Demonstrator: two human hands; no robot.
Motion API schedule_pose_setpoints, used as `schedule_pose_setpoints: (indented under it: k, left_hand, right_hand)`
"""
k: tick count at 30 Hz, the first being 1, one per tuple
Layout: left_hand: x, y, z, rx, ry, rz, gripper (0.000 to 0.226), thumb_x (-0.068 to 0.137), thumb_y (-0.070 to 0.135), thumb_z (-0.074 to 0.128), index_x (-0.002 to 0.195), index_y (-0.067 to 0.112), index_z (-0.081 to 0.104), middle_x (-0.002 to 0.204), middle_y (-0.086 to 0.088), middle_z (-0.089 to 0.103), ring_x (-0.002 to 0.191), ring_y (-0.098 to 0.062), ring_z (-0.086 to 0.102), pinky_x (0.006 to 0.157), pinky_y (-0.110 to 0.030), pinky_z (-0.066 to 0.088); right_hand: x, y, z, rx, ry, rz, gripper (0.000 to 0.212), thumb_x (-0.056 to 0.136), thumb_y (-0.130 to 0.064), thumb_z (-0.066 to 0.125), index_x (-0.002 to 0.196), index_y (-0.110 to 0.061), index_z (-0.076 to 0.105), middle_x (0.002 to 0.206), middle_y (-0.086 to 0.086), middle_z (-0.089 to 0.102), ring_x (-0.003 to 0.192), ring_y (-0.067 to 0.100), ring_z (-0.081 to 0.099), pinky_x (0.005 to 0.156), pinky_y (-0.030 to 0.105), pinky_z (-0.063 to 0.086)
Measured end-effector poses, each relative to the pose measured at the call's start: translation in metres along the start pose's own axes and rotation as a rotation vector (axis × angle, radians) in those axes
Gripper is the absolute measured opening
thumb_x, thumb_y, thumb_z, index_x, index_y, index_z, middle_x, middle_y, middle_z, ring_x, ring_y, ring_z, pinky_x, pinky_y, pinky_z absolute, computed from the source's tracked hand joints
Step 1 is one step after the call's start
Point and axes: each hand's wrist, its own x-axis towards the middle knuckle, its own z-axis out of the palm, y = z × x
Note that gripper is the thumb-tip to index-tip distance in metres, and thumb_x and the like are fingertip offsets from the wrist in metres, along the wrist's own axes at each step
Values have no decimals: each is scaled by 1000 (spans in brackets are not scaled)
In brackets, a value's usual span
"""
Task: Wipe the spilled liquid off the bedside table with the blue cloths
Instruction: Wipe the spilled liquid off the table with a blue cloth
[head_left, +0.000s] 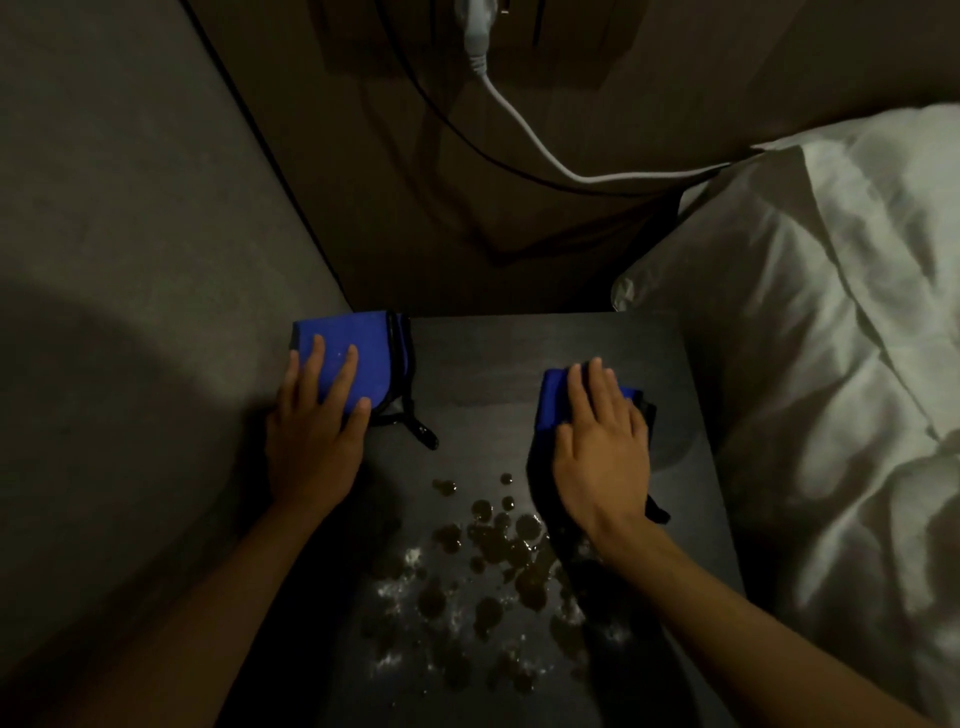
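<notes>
Head view: the left hand (311, 441) lay flat, fingers straight, on the left blue cloth (353, 353); the right hand (602, 452) lay the same way on the right blue cloth (553, 400). The spilled liquid (493, 545) sat nearer on the bedside table (519, 353), mostly unwiped. Next, both cloths probably needed pulling back over it.

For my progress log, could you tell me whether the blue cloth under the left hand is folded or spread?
Folded: the blue cloth under the left hand shows stacked black-trimmed edges.

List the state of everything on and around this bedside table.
left hand: open, flat on the left cloth.
right hand: open, pressing the right cloth.
left cloth: folded, far left corner.
right cloth: mostly hidden under the palm.
spilled liquid: unwiped, beaded across the near tabletop.
white cable: hanging slack from the wall.
</notes>
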Motion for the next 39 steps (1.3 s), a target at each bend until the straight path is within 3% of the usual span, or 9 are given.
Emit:
schedule_pose_setpoints:
  k: [4,9,21,34,37,39]
  left_hand:
    - [0,-2,-1,-25,-5,17,60,98,42,38,153,38,15,164,5,0,150,-23,-3,115,-57,20]
    - [0,-5,-3,-9,13,52,60,97,45,42,152,38,19,164,3,5,150,-25,3,111,-60,21]
    - [8,-14,-3,-21,31,117,60,93,47,46,150,33,31,160,-8,21,145,-38,18,108,-63,31]
    - [7,-13,-2,-58,37,106,63,93,45,52,150,34,28,162,-5,17,147,-33,15,112,-59,26]
    - [7,-16,0,-88,41,112,64,93,46,50,151,32,27,162,-4,17,148,-32,13,112,-61,26]
    - [7,-17,1,-110,47,119,64,93,47,50,151,31,28,162,-4,18,148,-32,13,112,-61,26]
  right_hand:
    - [4,9,15,-116,17,-9,71,96,-50,-6,159,-17,-6,168,7,-13,153,22,-19,124,44,-11]
    - [2,0,20,-139,22,-10,69,97,-50,-7,157,-16,-12,166,7,-19,153,24,-22,124,44,-12]
    - [-14,-53,45,-162,48,-183,64,105,-44,5,160,-14,-5,168,11,-9,154,26,-15,123,44,-12]
    - [-36,-100,66,-91,99,-294,63,106,-42,15,161,-11,7,169,16,3,156,28,-3,126,47,3]
    - [-45,-99,68,0,131,-220,65,106,-42,33,161,-11,16,168,20,10,156,31,6,126,46,10]
    - [-51,-102,72,-64,160,-169,64,108,-44,24,159,-7,19,167,20,15,155,31,11,125,48,16]
